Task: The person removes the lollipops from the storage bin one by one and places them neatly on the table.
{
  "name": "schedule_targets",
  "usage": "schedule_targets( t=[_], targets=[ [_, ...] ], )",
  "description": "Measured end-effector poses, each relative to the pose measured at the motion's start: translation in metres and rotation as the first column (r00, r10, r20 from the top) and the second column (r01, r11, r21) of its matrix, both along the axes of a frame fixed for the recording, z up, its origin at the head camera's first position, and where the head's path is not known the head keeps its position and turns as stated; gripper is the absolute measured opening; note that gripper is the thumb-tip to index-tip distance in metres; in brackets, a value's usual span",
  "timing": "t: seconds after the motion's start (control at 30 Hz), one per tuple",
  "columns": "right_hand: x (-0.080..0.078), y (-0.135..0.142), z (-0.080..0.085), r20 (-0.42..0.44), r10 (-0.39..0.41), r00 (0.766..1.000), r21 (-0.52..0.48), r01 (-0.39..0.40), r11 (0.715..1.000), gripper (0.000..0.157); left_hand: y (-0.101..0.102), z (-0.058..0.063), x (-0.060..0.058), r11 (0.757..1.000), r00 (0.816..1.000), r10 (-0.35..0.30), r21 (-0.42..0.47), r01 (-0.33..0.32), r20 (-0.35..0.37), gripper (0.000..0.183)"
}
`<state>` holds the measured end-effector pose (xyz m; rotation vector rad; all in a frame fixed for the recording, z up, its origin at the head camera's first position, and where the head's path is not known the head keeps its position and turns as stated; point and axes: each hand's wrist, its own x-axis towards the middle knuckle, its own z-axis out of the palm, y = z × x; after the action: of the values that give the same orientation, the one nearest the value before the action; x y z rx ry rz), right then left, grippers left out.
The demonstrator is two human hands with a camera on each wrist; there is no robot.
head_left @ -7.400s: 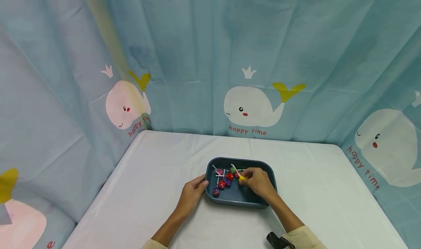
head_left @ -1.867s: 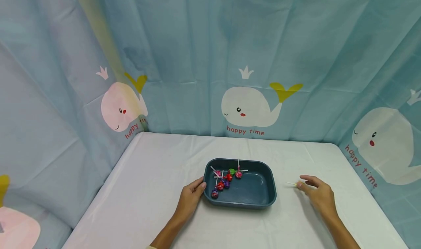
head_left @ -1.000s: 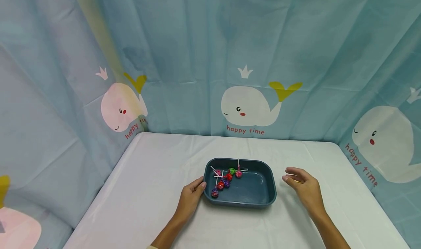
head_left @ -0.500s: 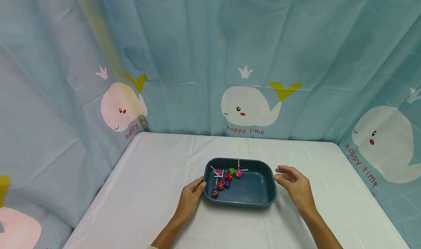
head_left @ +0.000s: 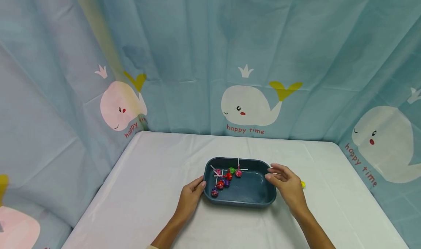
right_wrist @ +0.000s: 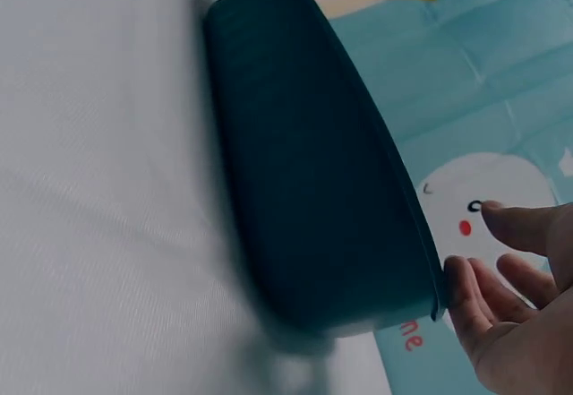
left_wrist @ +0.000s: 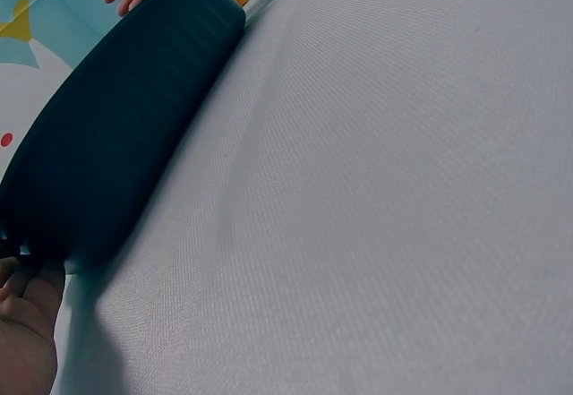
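Seemingly I'm after a lollipop [head_left: 238, 173]: my left grip [head_left: 190, 197] holds the tray's [head_left: 241, 204] left edge; my right grip [head_left: 290, 187], relaxed and empty at the right edge, should pinch one.

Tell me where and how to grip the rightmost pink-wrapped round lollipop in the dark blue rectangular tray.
Likely best: pinch the pink-wrapped lollipop by its round head, right hand coming from above, near right. Its white stick points to the far side, the green-wrapped lollipop crowds its left, and the dark blue tray is bare at near right.
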<state>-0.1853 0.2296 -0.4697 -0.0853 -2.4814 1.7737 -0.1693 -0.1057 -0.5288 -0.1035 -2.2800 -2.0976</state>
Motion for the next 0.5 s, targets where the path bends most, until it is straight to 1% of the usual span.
schedule_targets(
  t=[0.23, 0.5],
  targets=[
    [-0.002, -0.011, 0.001, 0.003, 0.020, 1.000, -0.040, -0.020, 0.999, 0.057, 0.000, -0.002, -0.001, 1.000, 1.000, 0.004, -0.016, -0.004, 0.002, 0.048],
    [-0.003, -0.024, 0.004, 0.042, 0.041, 0.998, -0.083, -0.037, 0.996, 0.056, 0.000, -0.001, -0.001, 1.000, 1.000, 0.009, -0.020, -0.009, 0.013, 0.048]
  ],
)
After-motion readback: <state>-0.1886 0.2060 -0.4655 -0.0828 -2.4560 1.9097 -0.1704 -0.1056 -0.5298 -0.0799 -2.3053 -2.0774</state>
